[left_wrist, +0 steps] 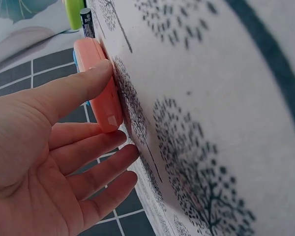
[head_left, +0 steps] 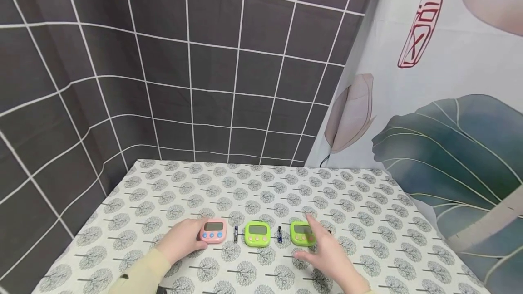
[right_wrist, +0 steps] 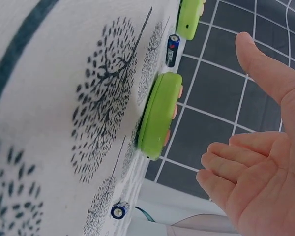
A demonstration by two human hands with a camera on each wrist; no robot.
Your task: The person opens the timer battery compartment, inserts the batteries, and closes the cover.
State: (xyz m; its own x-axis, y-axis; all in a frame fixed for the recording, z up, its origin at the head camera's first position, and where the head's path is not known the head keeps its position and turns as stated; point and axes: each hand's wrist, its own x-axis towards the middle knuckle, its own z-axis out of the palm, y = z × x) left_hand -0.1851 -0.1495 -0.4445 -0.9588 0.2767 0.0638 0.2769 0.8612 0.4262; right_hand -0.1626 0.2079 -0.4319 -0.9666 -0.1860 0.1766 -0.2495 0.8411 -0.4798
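I have the left hand (head_left: 184,239) relaxed, fingers loosely extended, thumb and index finger touching the pink timer (head_left: 214,231) on the worktop (head_left: 241,276), while the right hand (head_left: 328,255) is spread wide, apart from the rightmost green timer (head_left: 300,236). I count one pink timer, two green ones and three batteries (head_left: 235,234); I cannot read their labels.

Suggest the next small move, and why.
Probably bring the right hand in to the rightmost green timer: the right wrist view shows that hand open and apart from it, while the left hand touches the pink timer.
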